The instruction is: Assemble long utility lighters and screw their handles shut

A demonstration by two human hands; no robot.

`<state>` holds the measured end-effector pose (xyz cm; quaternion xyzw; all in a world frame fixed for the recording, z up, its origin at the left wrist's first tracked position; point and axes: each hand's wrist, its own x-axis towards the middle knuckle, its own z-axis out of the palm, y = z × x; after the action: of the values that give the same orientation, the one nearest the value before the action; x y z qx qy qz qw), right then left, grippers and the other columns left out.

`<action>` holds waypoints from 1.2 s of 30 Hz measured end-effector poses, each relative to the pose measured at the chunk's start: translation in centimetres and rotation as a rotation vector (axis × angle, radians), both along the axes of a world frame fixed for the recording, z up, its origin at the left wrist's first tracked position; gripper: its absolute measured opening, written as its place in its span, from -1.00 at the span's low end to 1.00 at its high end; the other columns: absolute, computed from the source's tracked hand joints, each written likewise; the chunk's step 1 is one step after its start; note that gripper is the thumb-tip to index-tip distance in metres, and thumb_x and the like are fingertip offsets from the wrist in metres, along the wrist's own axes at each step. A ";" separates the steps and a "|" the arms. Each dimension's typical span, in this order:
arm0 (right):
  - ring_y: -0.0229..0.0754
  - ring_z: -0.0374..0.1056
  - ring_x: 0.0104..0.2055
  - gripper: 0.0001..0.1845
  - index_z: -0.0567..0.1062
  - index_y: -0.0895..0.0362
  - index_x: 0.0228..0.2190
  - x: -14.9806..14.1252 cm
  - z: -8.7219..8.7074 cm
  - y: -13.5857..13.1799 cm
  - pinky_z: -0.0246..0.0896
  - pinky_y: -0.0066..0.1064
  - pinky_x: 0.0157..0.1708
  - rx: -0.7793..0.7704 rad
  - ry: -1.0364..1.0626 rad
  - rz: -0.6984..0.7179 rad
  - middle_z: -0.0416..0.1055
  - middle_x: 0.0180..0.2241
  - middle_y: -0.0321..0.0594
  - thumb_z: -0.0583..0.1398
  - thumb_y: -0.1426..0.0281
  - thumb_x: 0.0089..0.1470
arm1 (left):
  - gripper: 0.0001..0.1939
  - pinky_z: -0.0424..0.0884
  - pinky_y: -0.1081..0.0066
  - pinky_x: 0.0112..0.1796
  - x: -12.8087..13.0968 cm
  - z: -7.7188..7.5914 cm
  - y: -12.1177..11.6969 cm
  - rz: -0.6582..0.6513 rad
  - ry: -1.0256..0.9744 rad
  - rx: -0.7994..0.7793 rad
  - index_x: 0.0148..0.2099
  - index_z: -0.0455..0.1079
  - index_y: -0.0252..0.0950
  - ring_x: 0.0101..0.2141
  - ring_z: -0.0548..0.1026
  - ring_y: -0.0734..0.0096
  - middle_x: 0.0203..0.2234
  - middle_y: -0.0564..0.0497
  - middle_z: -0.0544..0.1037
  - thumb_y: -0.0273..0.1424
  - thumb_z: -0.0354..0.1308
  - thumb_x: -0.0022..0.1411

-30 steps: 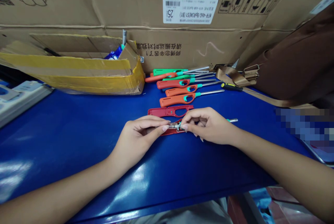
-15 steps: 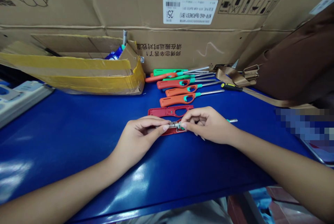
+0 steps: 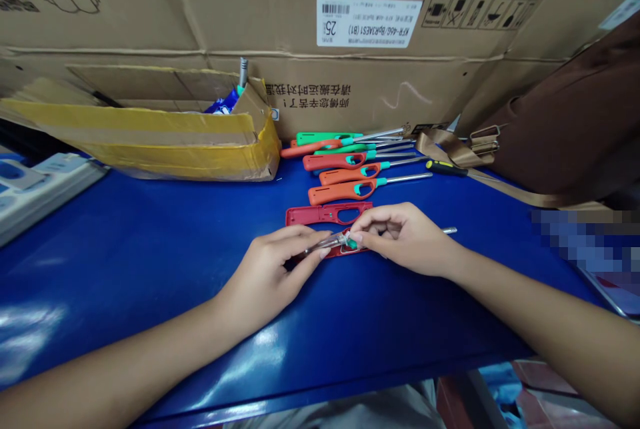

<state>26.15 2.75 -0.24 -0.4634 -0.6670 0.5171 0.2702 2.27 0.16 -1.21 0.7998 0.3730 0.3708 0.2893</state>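
Note:
Between thumb and fingers, my left hand [image 3: 280, 262] pinches a clear lighter fuel tank [image 3: 325, 243] over a red lighter shell half [image 3: 345, 251]. At the tank's right end, my right hand [image 3: 400, 239] is closed on a small green part [image 3: 352, 242], probably the trigger; its fingers partly cover it. A metal nozzle tip [image 3: 450, 230] sticks out beyond my right hand. Just behind lies the other red shell half [image 3: 305, 214], its hollow inside facing up.
Several gas lighters, among them an orange one [image 3: 320, 193], lie in a row behind. At the back left stands an open carton with yellow tape [image 3: 200, 142]. A yellow-black handled tool [image 3: 445, 167] and brown strap [image 3: 510, 186] lie right. A white power strip [image 3: 50, 189] sits left.
My left fingers have spread a little, so more of the tank shows, and it tilts slightly. My right hand stays at the green part. The view has shifted slightly.

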 end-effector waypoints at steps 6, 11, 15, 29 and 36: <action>-0.32 0.25 -0.50 -0.76 0.60 0.19 -0.37 -0.3 0.1 -0.1 0.10 -0.45 -0.49 -0.020 0.004 -0.011 0.44 -0.50 -0.25 0.29 0.25 0.04 | -0.80 0.53 0.52 -0.13 0.1 -0.1 -0.1 0.014 -0.006 -0.038 -0.02 0.61 -0.28 -0.19 0.65 0.41 -0.17 -0.02 0.69 -0.45 0.20 0.37; -0.34 0.27 -0.51 -0.78 0.58 0.18 -0.41 -0.7 0.3 -0.2 0.15 -0.47 -0.49 -0.046 0.045 -0.037 0.49 -0.50 -0.26 0.32 0.25 0.01 | -0.80 0.56 0.47 -0.18 0.2 -0.3 -0.1 0.060 -0.004 -0.041 -0.04 0.62 -0.29 -0.21 0.67 0.35 -0.18 -0.04 0.70 -0.41 0.20 0.37; -0.38 0.22 -0.57 -0.77 0.58 0.18 -0.40 -0.6 0.7 -0.2 0.11 -0.49 -0.56 -0.057 0.063 -0.052 0.44 -0.55 -0.32 0.35 0.25 -0.02 | -0.76 0.57 0.44 -0.16 0.1 -0.4 0.0 0.097 0.025 0.006 0.03 0.59 -0.31 -0.15 0.67 0.30 -0.11 -0.08 0.69 -0.40 0.20 0.38; -0.36 0.18 -0.55 -0.73 0.61 0.21 -0.33 -0.1 0.3 -0.3 0.06 -0.50 -0.57 0.078 -0.089 0.024 0.41 -0.54 -0.27 0.26 0.24 0.09 | -0.79 0.54 0.47 -0.10 -0.4 0.4 0.6 -0.002 0.048 -0.012 -0.01 0.60 -0.24 -0.16 0.66 0.35 -0.13 0.00 0.70 -0.40 0.18 0.39; -0.37 0.15 -0.56 -0.74 0.59 0.18 -0.18 0.1 0.2 -0.4 0.05 -0.53 -0.62 0.231 -0.135 0.064 0.32 -0.50 -0.31 0.21 0.32 0.15 | -0.77 0.48 0.36 -0.16 -1.6 0.9 1.1 -0.050 0.254 0.129 0.03 0.59 -0.18 -0.19 0.53 0.33 -0.22 -0.05 0.54 -0.38 0.18 0.39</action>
<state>26.21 2.38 -0.05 -0.4412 -0.7533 0.4130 0.2595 0.66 1.28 -0.29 0.8663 0.3618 0.2827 0.1969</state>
